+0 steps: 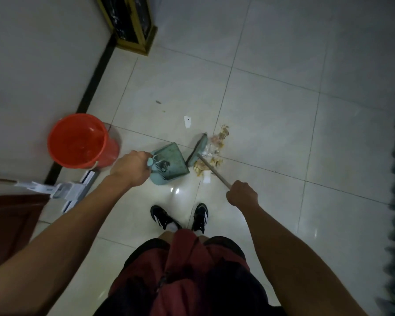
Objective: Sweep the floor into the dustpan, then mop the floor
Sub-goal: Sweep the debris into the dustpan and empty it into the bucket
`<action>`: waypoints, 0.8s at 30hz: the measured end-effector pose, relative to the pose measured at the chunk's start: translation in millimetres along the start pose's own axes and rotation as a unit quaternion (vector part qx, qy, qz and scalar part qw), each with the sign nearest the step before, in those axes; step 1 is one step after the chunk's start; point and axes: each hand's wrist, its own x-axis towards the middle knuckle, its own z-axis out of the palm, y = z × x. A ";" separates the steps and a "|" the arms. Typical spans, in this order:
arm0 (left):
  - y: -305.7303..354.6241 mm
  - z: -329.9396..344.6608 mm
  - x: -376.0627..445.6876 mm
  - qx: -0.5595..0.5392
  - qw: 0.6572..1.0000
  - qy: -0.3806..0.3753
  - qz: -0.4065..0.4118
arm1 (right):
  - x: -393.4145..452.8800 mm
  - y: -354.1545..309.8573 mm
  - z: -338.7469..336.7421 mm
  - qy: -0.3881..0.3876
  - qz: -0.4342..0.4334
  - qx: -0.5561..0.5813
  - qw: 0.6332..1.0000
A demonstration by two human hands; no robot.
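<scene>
Two bare hands work over one pale tiled floor (271, 115): the left hand (130, 168) has its fingers curled tight round the handle of one teal plastic dustpan (171, 159), which sits on the tiles just ahead of two black-and-white shoes (180, 216), and the right hand (242, 193) is clenched round the thin pale stick of one teal-headed broom (197, 148). The broom head stands just right of the dustpan's open edge, and beyond it lies one loose heap of yellowish crumbs and scraps (212, 151). Two white paper bits show, one (187, 121) beyond the dustpan and one (207, 177) beside the stick. The dustpan tray holds a small dark clump near its back. One orange plastic bucket (80, 141) stands by the wall; what it contains I cannot tell. One white flat mop (71, 190) lies near it
</scene>
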 end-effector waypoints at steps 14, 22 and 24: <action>15.5 -34.7 11.5 0.015 1.000 0.011 -0.010 | 25.8 -14.3 -37.2 0.025 -0.038 0.041 0.998; -59.6 -84.8 60.3 -0.034 0.998 0.014 -0.043 | 79.0 -126.2 -65.3 0.031 -0.057 0.018 0.998; -83.4 -103.4 77.3 -0.044 0.998 0.011 -0.051 | 97.2 -164.2 -76.1 0.023 -0.059 0.031 0.998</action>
